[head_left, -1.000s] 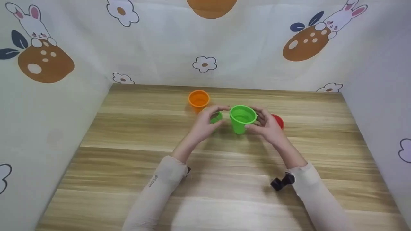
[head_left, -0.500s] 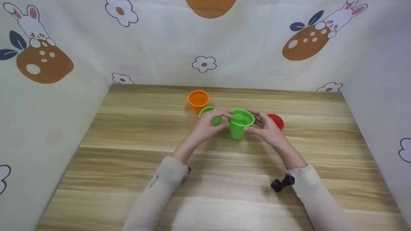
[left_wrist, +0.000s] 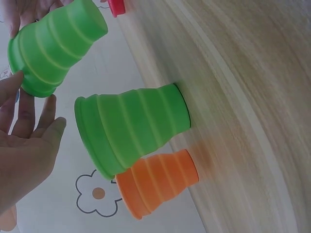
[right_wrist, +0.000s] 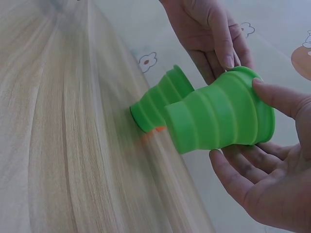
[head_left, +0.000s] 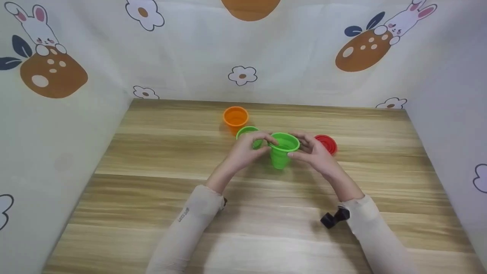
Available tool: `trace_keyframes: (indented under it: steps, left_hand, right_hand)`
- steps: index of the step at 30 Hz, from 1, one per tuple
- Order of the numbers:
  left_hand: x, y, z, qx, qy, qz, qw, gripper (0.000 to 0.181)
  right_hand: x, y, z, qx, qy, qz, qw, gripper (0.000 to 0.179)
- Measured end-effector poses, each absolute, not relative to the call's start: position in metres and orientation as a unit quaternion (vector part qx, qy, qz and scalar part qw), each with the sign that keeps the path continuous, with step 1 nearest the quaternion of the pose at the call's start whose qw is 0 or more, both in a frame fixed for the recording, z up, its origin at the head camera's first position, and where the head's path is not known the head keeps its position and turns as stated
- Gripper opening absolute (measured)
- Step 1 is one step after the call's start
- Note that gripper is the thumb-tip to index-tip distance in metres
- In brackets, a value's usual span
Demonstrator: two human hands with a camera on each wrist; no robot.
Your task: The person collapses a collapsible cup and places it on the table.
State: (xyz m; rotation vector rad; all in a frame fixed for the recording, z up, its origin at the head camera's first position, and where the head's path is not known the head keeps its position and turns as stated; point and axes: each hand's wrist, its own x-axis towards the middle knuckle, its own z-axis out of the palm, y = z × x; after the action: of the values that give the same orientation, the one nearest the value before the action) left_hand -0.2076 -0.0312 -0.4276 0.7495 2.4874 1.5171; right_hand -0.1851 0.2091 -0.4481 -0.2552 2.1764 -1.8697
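Right hand [head_left: 317, 155] holds green cup [head_left: 280, 153] (rim up)

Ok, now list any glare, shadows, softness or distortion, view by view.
Head: pale glare on the near tabletop, soft shadow beside the left sleeve; left wrist: the tabletop's pale stripe bows, possibly lens distortion; right wrist: held green cup fairly clear, tabletop softer.

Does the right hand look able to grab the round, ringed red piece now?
Probably not yet: the right hand holds a tapered, ribbed green cup. The round red piece lies close by, though, with nothing seen on top.

Pale sleeves [head_left: 374, 230], dark lettering [head_left: 183, 215]; black wrist device [head_left: 335, 218]
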Motion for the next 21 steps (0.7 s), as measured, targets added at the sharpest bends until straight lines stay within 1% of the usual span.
trace_keyframes:
  steps: [4,11,16,21]
  left_hand:
    - [-0.2073,-0.0311,-0.4275,0.249,0.826,0.501,0.064,0.014]
    - [-0.2074,-0.0305,-0.4282,0.249,0.820,0.511,0.063,0.013]
    - [-0.2074,-0.0310,-0.4302,0.249,0.812,0.524,0.057,0.013]
    - [-0.2074,-0.0319,-0.4313,0.257,0.805,0.533,0.043,0.013]
  right_hand:
    - [-0.1849,0.2094,-0.4489,-0.090,0.746,-0.646,0.136,0.067]
    - [-0.1845,0.2086,-0.4499,-0.093,0.742,-0.650,0.137,0.065]
    - [-0.1823,0.2060,-0.4491,-0.094,0.745,-0.651,0.112,0.060]
    - [-0.1802,0.2039,-0.4488,-0.113,0.746,-0.653,0.070,0.047]
